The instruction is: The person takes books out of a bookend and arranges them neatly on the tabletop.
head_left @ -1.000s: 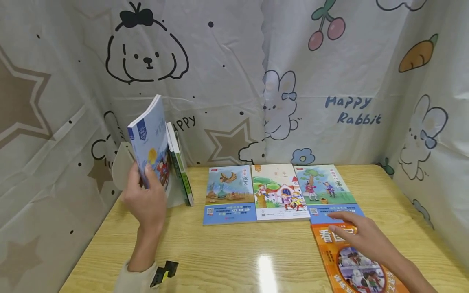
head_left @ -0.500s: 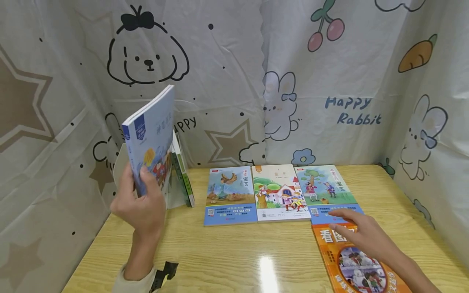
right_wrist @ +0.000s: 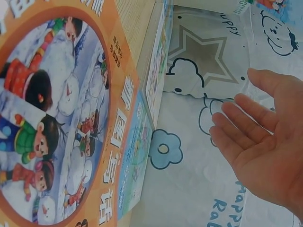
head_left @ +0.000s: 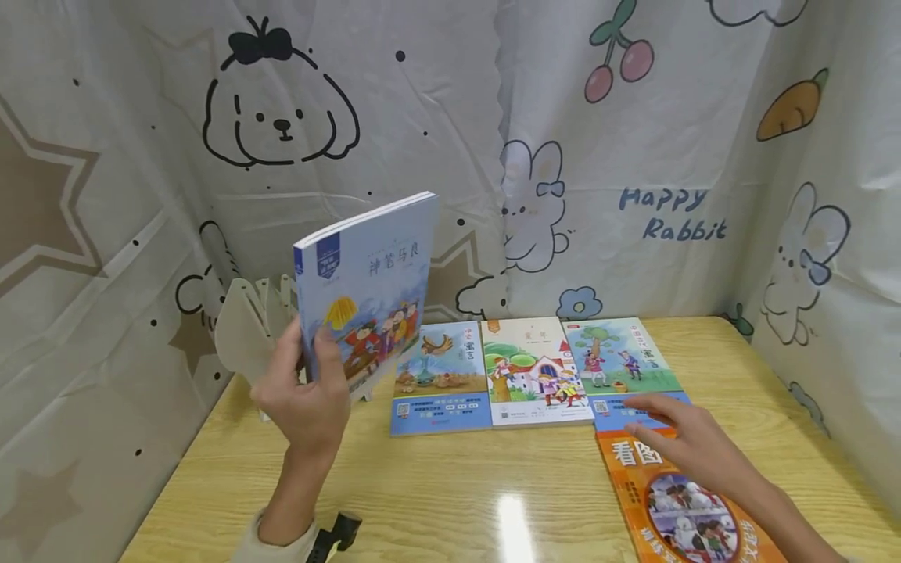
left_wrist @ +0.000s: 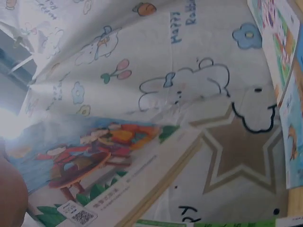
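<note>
My left hand [head_left: 310, 399] grips a light-blue picture book [head_left: 383, 274] by its lower left corner, thumb on the front cover. The book is raised upright above the table, its illustrated cover turned towards the head camera. In the left wrist view the cover's lower part [left_wrist: 90, 161] shows, with thumb at the left edge. My right hand [head_left: 697, 446] is over an orange book [head_left: 626, 485], fingers relaxed and apart, holding nothing. The right wrist view shows its bare palm [right_wrist: 265, 146] and the orange cover [right_wrist: 120, 71].
Three books lie side by side at the back: a blue one [head_left: 442, 414], a white one [head_left: 514, 407] and a green-and-blue one [head_left: 637, 371]. A cream bookend rack [head_left: 242, 328] stands on the left, partly behind the held book. Printed curtains enclose the wooden table [head_left: 450, 485].
My left hand has brought the light-blue book rightward from the rack and turned its cover more towards the head camera. The books behind it are now hidden. My right hand has stayed nearly still.
</note>
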The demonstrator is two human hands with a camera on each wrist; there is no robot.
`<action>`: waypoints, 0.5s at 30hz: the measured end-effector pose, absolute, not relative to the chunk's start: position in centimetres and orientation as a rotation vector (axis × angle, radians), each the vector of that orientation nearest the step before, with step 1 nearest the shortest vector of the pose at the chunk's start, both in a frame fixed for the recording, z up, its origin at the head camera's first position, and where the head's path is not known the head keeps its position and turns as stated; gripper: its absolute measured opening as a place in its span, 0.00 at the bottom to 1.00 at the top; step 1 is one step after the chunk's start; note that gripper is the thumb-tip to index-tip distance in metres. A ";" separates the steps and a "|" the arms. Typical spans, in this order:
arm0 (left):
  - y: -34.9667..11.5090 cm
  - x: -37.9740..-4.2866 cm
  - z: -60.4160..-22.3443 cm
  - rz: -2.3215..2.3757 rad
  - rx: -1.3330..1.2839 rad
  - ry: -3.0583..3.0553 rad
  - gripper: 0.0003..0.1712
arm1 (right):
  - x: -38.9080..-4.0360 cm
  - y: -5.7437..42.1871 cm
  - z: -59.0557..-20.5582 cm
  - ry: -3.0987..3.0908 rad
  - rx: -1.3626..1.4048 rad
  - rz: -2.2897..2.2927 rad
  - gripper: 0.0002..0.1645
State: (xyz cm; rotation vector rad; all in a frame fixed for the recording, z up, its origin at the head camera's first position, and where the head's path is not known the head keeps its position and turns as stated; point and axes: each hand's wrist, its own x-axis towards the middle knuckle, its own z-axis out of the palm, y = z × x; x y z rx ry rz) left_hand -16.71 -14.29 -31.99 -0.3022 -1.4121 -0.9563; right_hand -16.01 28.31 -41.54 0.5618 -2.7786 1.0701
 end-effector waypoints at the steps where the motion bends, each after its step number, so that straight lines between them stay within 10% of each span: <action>1: -14.2 -16.7 -32.1 -0.995 -0.320 -1.431 0.14 | -16.0 28.2 -41.6 -2.775 0.565 1.067 0.21; 15: -10.8 -16.7 -34.2 -1.338 -0.527 -1.680 0.14 | -16.5 26.4 -40.9 -2.693 0.634 1.158 0.23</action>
